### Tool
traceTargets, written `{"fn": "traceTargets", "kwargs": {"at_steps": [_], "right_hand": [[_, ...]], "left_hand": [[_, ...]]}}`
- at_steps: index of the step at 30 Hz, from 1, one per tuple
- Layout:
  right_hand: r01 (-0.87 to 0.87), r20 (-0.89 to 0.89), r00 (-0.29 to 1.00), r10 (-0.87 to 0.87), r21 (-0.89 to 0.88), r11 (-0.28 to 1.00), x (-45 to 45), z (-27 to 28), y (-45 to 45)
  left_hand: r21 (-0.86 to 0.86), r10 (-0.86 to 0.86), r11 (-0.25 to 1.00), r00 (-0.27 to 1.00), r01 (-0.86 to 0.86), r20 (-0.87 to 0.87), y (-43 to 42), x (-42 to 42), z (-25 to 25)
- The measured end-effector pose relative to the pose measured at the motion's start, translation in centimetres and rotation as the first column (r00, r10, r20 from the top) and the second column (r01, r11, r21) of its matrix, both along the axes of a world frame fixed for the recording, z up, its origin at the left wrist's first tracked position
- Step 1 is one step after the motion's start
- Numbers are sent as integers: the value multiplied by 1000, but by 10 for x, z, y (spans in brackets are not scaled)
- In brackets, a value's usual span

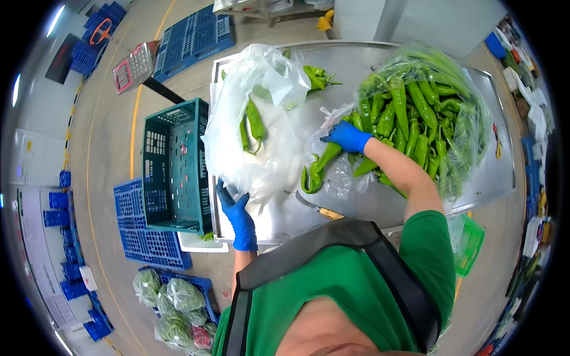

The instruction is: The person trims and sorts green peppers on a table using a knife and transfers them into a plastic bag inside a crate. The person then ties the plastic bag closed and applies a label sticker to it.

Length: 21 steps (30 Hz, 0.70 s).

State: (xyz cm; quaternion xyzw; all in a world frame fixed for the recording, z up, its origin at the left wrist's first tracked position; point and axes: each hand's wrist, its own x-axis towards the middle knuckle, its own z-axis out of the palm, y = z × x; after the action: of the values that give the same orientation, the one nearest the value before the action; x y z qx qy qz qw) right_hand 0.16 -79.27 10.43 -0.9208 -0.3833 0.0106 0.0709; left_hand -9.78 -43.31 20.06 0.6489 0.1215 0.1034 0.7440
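Pepper heap (422, 145) lies beside right hand (349, 137), well apart from left hand (237, 216).

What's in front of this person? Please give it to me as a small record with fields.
Left hand: blue-gloved hand, at the lower edge of a translucent white plastic bag
Right hand: blue-gloved hand, on a long green pepper; exact grip unclear
Right side: heap of glossy green peppers with clear plastic wrap around it
Tool: wooden-handled knife, lying near the body
Surface: shiny metal table
Beside table: dark green plastic crate
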Motion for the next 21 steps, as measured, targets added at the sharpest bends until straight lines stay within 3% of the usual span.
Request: {"fn": "traceTargets", "kwargs": {"at_steps": [2, 5, 9, 11, 12, 13, 14, 15, 17, 19, 20, 21], "right_hand": [[-24, 91, 995, 41, -184, 983, 1, -11, -4], [-37, -84, 996, 21, -197, 980, 2, 0, -3], [-9, 61, 998, -8, 280, 960, -1, 69, 40], [-200, 271, 961, 57, 538, 819, 14, 78, 94], [-233, 331, 942, 53, 534, 812, 23, 89, 121], [-120, 196, 978, 66, 274, 954, 39, 99, 144], [51, 243, 965, -94, 178, 983, 46, 99, 161], [188, 468, 829, -305, 280, 942, 55, 70, 171], [208, 395, 800, -453, 525, 825, 28, 103, 150], [267, 244, 704, -667, 780, 567, -21, 121, 89], [416, 243, 518, -820, 766, 490, -44, 111, 44], [598, 127, 332, -935, 738, 313, -81, 114, 5]], "left_hand": [[42, 2, 999, 999, -4, 45, 3, -3, 4], [5, -33, 999, 999, 33, 11, 3, -10, 23], [67, -38, 997, 998, 41, -47, 14, -9, 17], [-6, -102, 995, 980, 102, -169, 35, -1, -22], [-47, -84, 996, 992, 79, -95, 22, 0, -7], [-248, -172, 959, 978, 138, -119, 15, -1, 10], [-379, -241, 906, 966, 188, -96, 11, -1, 20], [-496, -302, 837, 951, 231, -66, 9, 1, 27], [-407, -265, 874, 963, 264, 56, -1, -1, 41], [-376, -264, 898, 963, 227, -49, 7, 2, 35], [-336, -252, 916, 967, 222, -48, 4, 0, 42], [-290, -201, 943, 974, 164, -105, 7, 0, 41]]}}
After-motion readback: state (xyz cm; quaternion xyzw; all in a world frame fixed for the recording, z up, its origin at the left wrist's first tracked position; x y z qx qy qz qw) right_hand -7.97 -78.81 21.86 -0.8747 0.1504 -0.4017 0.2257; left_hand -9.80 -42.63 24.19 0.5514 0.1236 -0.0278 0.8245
